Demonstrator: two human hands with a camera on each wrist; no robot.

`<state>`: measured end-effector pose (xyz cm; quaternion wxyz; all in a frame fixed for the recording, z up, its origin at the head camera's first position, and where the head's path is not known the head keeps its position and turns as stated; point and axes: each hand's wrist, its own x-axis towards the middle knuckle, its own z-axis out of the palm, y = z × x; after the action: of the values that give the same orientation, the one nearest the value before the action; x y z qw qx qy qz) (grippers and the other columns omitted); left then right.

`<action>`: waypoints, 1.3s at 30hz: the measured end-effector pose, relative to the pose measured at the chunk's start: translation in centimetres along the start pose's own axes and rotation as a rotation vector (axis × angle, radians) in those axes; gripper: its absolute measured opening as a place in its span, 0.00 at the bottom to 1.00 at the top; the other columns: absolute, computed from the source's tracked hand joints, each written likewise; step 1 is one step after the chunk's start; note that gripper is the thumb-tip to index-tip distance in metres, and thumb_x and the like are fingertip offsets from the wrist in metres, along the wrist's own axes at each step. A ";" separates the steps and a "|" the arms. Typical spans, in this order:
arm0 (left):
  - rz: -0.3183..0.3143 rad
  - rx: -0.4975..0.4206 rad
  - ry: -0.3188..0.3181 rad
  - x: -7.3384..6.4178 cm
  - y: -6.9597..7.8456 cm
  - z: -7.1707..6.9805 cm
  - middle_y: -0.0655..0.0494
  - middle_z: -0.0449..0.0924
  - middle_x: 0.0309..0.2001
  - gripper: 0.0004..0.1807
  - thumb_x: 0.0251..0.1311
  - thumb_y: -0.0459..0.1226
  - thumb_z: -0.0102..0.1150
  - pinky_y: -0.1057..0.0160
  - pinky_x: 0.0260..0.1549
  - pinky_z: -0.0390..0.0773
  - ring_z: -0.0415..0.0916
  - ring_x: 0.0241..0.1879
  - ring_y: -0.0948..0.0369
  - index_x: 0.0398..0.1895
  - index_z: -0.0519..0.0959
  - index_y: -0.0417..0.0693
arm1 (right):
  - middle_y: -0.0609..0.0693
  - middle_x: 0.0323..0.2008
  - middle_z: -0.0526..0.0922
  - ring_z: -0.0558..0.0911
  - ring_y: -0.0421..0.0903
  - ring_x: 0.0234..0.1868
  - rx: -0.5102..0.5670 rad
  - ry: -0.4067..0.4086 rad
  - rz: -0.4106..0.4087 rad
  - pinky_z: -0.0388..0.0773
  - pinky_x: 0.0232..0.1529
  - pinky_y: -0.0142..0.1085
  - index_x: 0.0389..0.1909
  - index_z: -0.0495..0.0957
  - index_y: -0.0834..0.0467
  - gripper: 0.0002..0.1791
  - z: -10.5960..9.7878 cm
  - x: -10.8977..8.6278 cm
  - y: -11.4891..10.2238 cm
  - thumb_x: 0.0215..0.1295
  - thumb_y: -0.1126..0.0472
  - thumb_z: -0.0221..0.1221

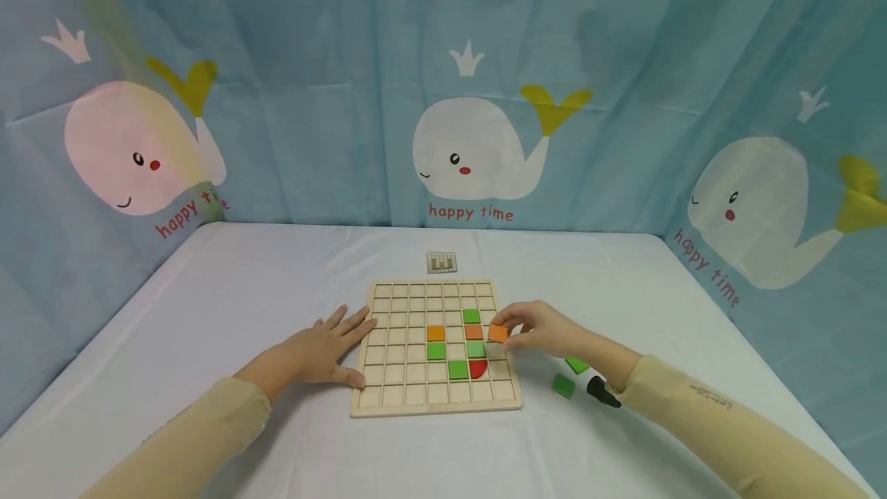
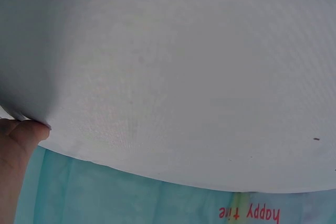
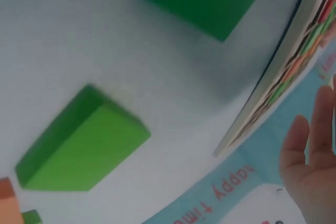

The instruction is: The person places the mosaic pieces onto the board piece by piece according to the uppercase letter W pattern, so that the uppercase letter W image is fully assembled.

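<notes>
A wooden grid board point(image 1: 402, 399) lies on the white table. My left hand point(image 1: 319, 351) rests with spread fingers on its left edge; only part of that hand point(image 2: 18, 145) shows in the left wrist view. Between thumb and fingers, my right hand point(image 1: 543, 328) pinches an orange block point(image 1: 497, 333) over the rightmost column. Left of it on the board are an orange-red block point(image 1: 473, 332), green blocks point(image 1: 471, 316) and a red quarter-round block point(image 1: 477, 369). Another orange block point(image 1: 435, 333) sits above a green one point(image 1: 436, 351). The right wrist view does not show the pinched block.
Right of the board, loose green blocks point(image 1: 563, 386) lie near a black object point(image 1: 603, 391) by the right sleeve. One light green block point(image 3: 79, 145) appears close in the right wrist view. A small grid-patterned card point(image 1: 442, 262) lies behind the board. Blue curtains point(image 1: 312, 137) surround the table.
</notes>
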<state>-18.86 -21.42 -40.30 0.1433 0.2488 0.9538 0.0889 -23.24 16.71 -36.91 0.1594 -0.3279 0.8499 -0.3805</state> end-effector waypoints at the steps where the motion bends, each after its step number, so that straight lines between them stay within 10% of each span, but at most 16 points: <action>1: 0.000 -0.002 0.000 0.0 0.0 0.0 0.43 0.41 0.77 0.57 0.52 0.69 0.54 0.31 0.62 0.52 0.39 0.73 0.36 0.76 0.51 0.44 | 0.52 0.44 0.84 0.80 0.48 0.46 -0.008 0.004 -0.003 0.76 0.45 0.40 0.49 0.79 0.66 0.17 0.2 0.1 -0.1 0.60 0.66 0.67; 39: -0.016 -0.010 0.001 -0.3 0.6 -0.4 0.43 0.42 0.77 0.56 0.52 0.68 0.56 0.32 0.62 0.52 0.39 0.73 0.36 0.76 0.52 0.44 | 0.41 0.32 0.75 0.70 0.38 0.36 -0.173 -0.095 -0.094 0.70 0.39 0.30 0.34 0.81 0.57 0.15 6.5 3.7 -3.1 0.48 0.60 0.76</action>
<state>-18.45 -21.15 -39.69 0.1449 0.2403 0.9553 0.0927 -21.19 9.13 -38.96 0.1524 -0.3975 0.8548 -0.2968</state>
